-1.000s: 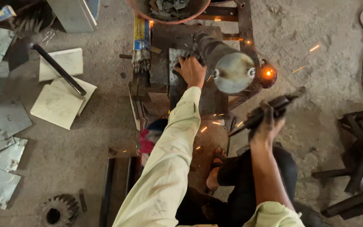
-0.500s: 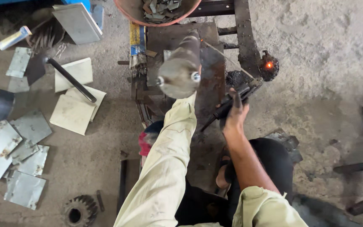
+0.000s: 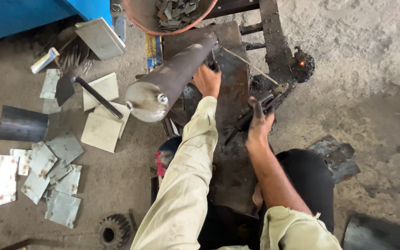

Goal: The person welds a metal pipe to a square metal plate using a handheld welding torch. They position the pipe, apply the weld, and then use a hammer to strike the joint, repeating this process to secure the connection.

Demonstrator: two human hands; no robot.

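Hands both busy over a dark steel workbench [image 3: 230, 88]. Left hand [image 3: 207, 79] grips a thick rusty steel pipe [image 3: 172, 78] near its far end — fingers mostly hidden behind the pipe; its capped near end tilts up toward the camera, a small bolt at centre. Right hand [image 3: 259, 122] is clenched around a welding electrode holder [image 3: 255, 109], thin rod [image 3: 246, 62] running up-left toward the pipe's far end; the rod tip is hard to make out. Glowing ember on a dark slag lump [image 3: 303, 65] right of the bench. Bowl of metal scraps [image 3: 167, 14] cut off at top. Flat metal plates [image 3: 47, 171] lie scattered on the floor left; a gear [image 3: 113, 230] sits at bottom.
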